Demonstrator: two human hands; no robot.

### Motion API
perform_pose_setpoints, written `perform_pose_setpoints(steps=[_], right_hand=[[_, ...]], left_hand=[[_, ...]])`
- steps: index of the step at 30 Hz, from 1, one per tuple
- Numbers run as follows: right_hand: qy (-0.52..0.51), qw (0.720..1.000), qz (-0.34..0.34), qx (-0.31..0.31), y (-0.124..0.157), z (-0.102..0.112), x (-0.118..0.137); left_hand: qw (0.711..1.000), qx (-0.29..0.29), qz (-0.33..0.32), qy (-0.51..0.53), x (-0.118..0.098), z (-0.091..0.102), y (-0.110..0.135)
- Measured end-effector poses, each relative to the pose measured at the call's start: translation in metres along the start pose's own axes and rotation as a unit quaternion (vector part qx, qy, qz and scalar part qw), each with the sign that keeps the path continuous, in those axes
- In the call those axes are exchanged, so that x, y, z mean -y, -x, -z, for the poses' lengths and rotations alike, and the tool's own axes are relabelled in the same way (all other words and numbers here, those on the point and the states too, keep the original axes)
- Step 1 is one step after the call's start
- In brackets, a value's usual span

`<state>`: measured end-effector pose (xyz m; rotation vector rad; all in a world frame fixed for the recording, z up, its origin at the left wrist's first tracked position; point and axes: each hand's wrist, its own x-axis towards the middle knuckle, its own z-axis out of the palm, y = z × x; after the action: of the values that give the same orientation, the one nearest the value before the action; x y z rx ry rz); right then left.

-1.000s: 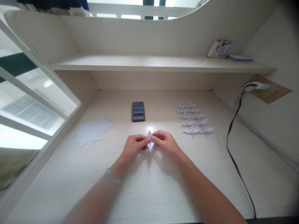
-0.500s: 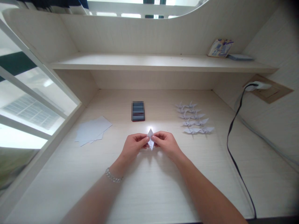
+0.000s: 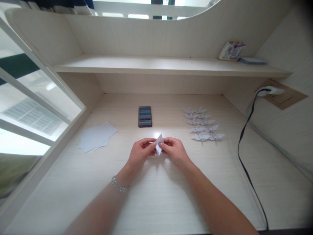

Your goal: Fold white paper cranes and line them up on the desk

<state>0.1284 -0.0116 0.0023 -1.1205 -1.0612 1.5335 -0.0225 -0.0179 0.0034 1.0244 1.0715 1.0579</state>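
Between my two hands is a small piece of folded white paper (image 3: 159, 143), a narrow diamond standing on its point. My left hand (image 3: 142, 150) pinches its left edge between thumb and fingers. From the other side my right hand (image 3: 174, 149) grips the right edge, thumb on the face toward me. The fingers behind the paper are partly hidden. To the right, several folded paper cranes (image 3: 204, 129) lie in short rows on the desk. Flat white paper sheets (image 3: 97, 136) overlap in a loose pile on the left.
A dark rectangular object (image 3: 145, 116), its face blurred out, lies beyond my hands. A black cable (image 3: 241, 143) runs from the wall socket (image 3: 285, 95) down the desk's right side. Over the back hangs a shelf (image 3: 156, 63) with a small colourful box (image 3: 231, 51).
The folded paper has tilted slightly, its upper tip leaning to the right. Both hands keep their pinch in nearly the same place.
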Motion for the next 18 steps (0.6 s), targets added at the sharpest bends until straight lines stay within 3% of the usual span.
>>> perform_pose_setpoints(steps=[13,18], right_hand=[[0.017,0.999,0.027,-0.026,-0.0016,-0.001,-0.0059],[0.02,0.998,0.041,-0.052,-0.0023,-0.0011,-0.0046]], left_hand=[[0.999,0.007,-0.028,-0.036,-0.0033,-0.0034,0.0014],[1.0,0.01,-0.008,0.003,-0.0044,-0.0049,0.0034]])
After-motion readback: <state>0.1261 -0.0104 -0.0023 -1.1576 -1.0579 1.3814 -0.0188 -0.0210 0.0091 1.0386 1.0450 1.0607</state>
